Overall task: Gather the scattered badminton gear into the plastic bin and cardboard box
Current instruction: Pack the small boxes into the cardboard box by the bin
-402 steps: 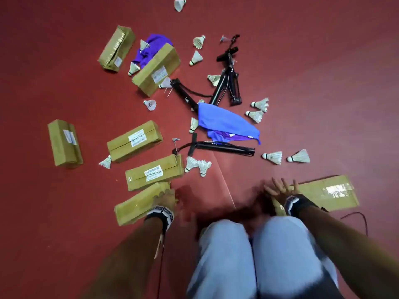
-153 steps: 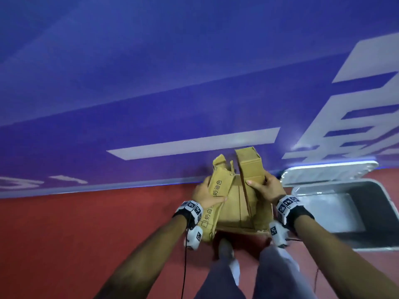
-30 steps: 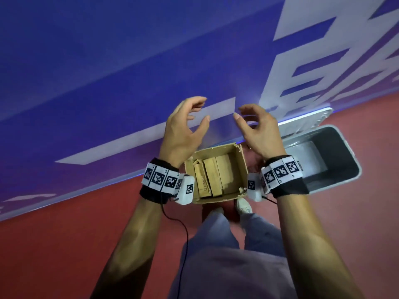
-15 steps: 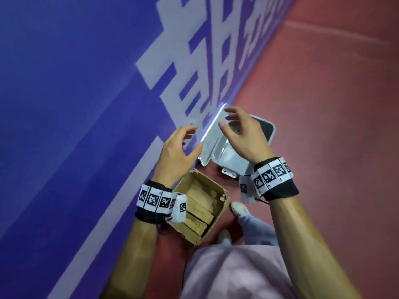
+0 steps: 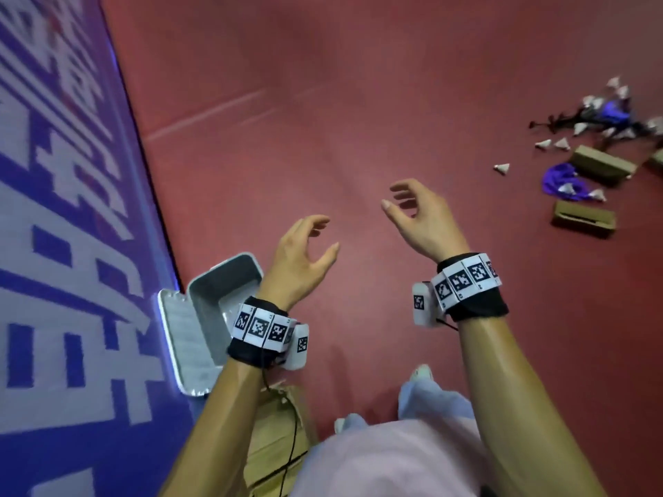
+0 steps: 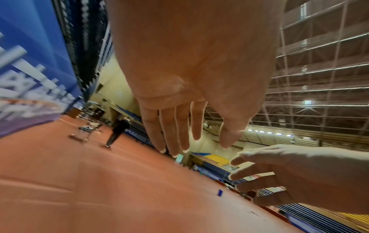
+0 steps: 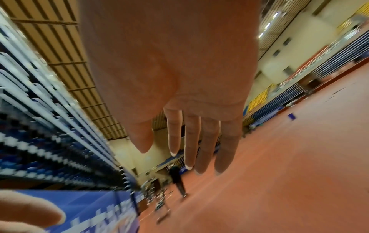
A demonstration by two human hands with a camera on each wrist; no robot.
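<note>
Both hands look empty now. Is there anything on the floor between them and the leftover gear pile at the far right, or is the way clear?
Nothing visible blocks it. The left hand and right hand are open and hold nothing, and only bare red floor lies between them and the pile's nearest piece, a lone shuttlecock. The plastic bin lies the other way, by the left wrist.

Empty hands (image 5: 358,245) raised above red floor (image 5: 358,84).

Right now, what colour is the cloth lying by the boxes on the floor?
Purple; the cloth shows best in the head view, beside a cardboard box.
</note>
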